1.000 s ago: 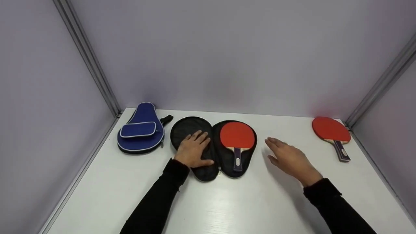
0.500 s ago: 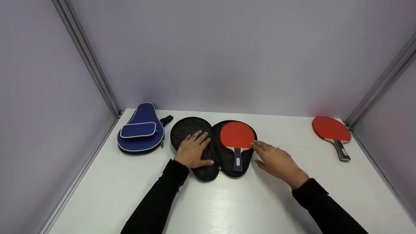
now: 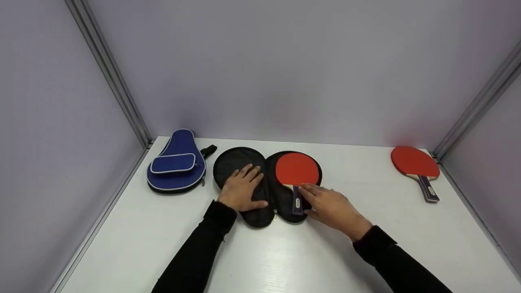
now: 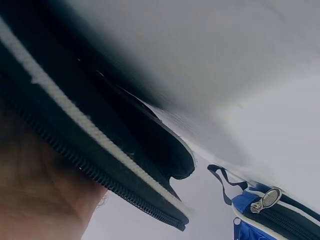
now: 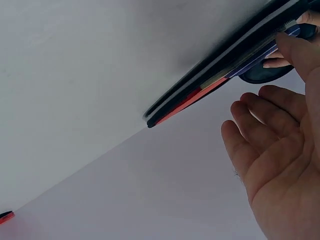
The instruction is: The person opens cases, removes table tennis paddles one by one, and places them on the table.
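A black zippered paddle case [image 3: 232,158] lies unfolded on the white table. On its right half rests a red table tennis paddle [image 3: 297,167], its dark handle [image 3: 297,203] toward the person. My left hand [image 3: 243,189] rests with spread fingers on the case's left half; in the left wrist view it sits behind the case's zipper edge [image 4: 100,131]. Over the handle's right side is my right hand [image 3: 333,207], fingers extended and loosely bent. In the right wrist view, that hand [image 5: 275,145] shows an uncurled palm, with a gap between most fingers and the paddle.
To the left lies a blue paddle case [image 3: 179,179] with a front pocket and black strap [image 3: 209,150]. A second red paddle [image 3: 415,162] lies at the table's far right corner. Grey-white panels [image 3: 285,73] enclose the table at the back and both sides.
My right hand has moved left, from the table beside the case to over the paddle's handle. My left hand, the case and the paddles have stayed put.
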The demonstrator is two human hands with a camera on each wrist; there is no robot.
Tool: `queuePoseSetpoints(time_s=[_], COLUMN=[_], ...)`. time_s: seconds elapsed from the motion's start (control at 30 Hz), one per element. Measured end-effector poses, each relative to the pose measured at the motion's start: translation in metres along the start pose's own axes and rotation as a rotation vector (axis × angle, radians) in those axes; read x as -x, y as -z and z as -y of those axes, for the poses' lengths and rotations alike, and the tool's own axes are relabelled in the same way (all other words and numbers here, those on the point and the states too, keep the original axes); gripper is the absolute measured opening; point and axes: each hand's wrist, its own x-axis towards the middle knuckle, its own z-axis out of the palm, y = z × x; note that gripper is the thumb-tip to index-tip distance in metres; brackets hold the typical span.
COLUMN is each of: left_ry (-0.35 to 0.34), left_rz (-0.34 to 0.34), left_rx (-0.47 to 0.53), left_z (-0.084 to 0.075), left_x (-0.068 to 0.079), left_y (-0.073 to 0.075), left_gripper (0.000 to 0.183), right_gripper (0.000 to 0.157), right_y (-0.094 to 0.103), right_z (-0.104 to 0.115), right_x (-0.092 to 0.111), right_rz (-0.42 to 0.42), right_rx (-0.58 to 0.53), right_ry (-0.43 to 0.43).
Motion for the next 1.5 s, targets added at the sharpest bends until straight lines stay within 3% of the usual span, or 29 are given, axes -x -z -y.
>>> queuePoseSetpoints(time_s=[0.17,0.33,0.5,0.73,0.77,0.97,1.0,1.17,1.5], left_ry=[0.001,0.005,0.007,0.015,0.009,0.008,0.013,0.008,0.003], left_rz=[0.007,0.005,0.009,0.031,0.01,0.019,0.041,0.039,0.007], left_rx=[-0.001,0.004,0.006,0.013,0.021,0.019,0.014,0.013,0.017], left_z=[0.0,-0.001,0.0,0.0,0.003,0.003,0.001,0.001,0.003], left_x=[0.001,0.001,-0.001,-0.001,-0.002,-0.002,-0.001,-0.001,0.0], left_y=[0.001,0.002,0.0,0.0,-0.007,-0.009,-0.003,-0.003,-0.006], left_gripper=[0.1,0.1,0.1,0.099,0.1,0.101,0.101,0.101,0.101], right_gripper=[0.072,0.058,0.051,0.048,0.047,0.039,0.037,0.035,0.041], right_y=[-0.001,-0.003,-0.004,-0.006,-0.006,-0.007,-0.007,-0.003,0.005], right_z=[0.007,0.011,0.013,0.01,0.01,0.007,0.007,0.003,0.002], right_x=[-0.006,-0.012,-0.016,-0.017,-0.016,-0.017,-0.018,-0.02,-0.022], right_rz=[0.015,-0.004,0.037,0.016,0.01,-0.051,-0.067,-0.159,-0.262], right_rx=[0.011,0.109,0.218,0.286,0.293,0.307,0.303,0.283,0.235], right_ry=[0.047,0.191,0.308,0.364,0.37,0.399,0.403,0.411,0.3])
